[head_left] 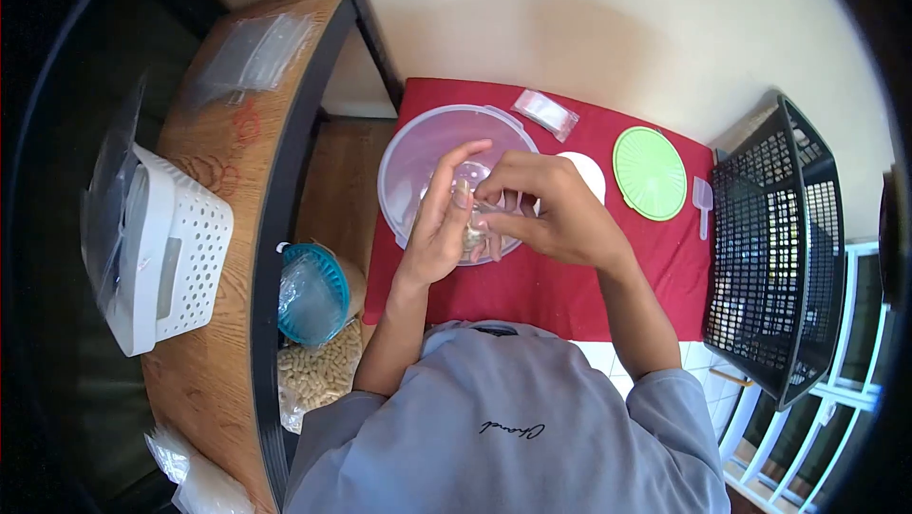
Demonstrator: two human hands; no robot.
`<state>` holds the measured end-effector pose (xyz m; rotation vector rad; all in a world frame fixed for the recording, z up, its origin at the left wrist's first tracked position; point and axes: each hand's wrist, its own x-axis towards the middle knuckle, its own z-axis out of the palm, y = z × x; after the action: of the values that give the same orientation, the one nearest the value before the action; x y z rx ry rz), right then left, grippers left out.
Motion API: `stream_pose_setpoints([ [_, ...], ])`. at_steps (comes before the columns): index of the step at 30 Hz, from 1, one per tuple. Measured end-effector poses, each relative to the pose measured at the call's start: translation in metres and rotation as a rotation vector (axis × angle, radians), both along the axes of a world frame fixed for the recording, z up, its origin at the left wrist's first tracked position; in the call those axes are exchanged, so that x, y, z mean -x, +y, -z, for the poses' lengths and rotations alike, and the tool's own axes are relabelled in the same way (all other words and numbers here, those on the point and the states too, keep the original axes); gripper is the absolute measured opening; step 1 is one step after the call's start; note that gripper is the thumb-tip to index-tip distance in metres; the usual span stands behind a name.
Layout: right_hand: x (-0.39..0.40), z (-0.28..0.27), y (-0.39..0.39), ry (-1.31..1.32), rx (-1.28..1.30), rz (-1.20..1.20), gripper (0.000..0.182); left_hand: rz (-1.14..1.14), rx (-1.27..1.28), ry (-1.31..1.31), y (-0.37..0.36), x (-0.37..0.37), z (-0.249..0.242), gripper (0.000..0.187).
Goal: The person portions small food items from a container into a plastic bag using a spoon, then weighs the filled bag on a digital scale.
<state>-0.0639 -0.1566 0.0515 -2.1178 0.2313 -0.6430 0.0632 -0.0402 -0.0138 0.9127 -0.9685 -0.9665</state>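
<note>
My left hand (pixel 440 234) is raised over a large translucent basin (pixel 404 167), its fingers curled round a small clear plastic bag (pixel 472 237) with pale contents that I cannot make out. Close against it, my right hand (pixel 556 200) pinches the upper part of the same bag between thumb and fingers. Both hands partly hide the bag. Behind my right hand shows part of a white round thing (pixel 587 172). All of these are at a red-covered table (pixel 560 291).
On the red cloth lie a packet of clear bags (pixel 545 115), a green lid (pixel 650 174) and a small scoop (pixel 703 205). A black crate (pixel 769 238) stands right. Left, a wooden counter (pixel 214 381) bears a white basket (pixel 195 248); below are a teal basket (pixel 313 295) and bagged peanuts (pixel 318 376).
</note>
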Motion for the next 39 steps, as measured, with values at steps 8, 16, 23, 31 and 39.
stream_pose_setpoints([
  [8,0.063,-0.019,-0.026,0.000,-0.058,0.198,0.009,-0.126,-0.028,-0.227,-0.004,0.008,0.006,0.053],
  [16,0.099,0.069,-0.084,0.279,-0.204,0.540,0.007,-0.391,-0.066,-0.414,0.016,-0.019,0.005,0.027],
  [23,0.109,0.168,-0.122,0.309,-0.537,0.544,0.011,-0.800,-0.039,-0.448,0.020,-0.027,0.038,0.015],
  [31,0.139,0.191,-0.127,0.348,-0.144,0.959,0.025,-0.977,-0.204,-0.473,0.032,-0.034,0.062,0.033],
  [39,0.164,0.153,-0.086,0.260,-0.509,0.925,0.024,-0.737,-0.356,0.009,0.034,-0.034,0.077,0.047],
])
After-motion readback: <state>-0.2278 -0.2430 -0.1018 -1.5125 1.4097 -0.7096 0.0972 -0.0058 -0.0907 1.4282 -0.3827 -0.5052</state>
